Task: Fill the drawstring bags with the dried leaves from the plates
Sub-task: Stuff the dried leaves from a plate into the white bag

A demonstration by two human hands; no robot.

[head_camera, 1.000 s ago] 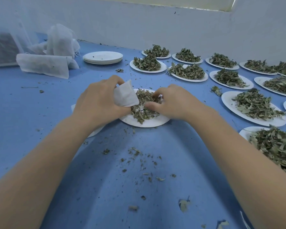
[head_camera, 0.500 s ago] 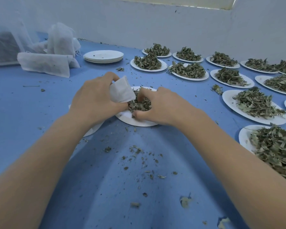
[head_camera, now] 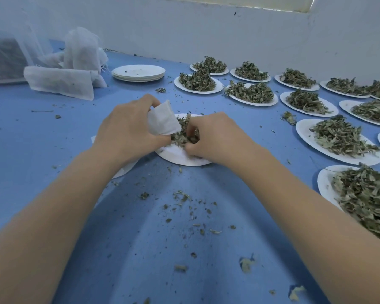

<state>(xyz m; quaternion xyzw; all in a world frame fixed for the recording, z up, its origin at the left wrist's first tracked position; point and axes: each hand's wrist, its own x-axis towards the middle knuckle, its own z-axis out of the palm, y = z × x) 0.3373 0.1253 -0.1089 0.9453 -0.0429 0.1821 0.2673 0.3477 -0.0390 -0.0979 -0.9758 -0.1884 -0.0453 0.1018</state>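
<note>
The left hand (head_camera: 127, 130) grips a small white bag (head_camera: 162, 121) over the near plate (head_camera: 180, 157). The right hand (head_camera: 213, 137), fingers curled, pinches dried leaves (head_camera: 182, 134) at the bag's mouth. Full plates (head_camera: 336, 139) crowd the right side. A stack of bare plates (head_camera: 138, 72) and filled bags (head_camera: 59, 81) lie far left. Leaf crumbs (head_camera: 184, 200) litter the blue table (head_camera: 42, 139).

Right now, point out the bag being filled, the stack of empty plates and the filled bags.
bag (head_camera: 162, 119), head view, white front face
empty plates (head_camera: 138, 72), head view, top plate
filled bags (head_camera: 59, 81), head view, lying bag
</note>
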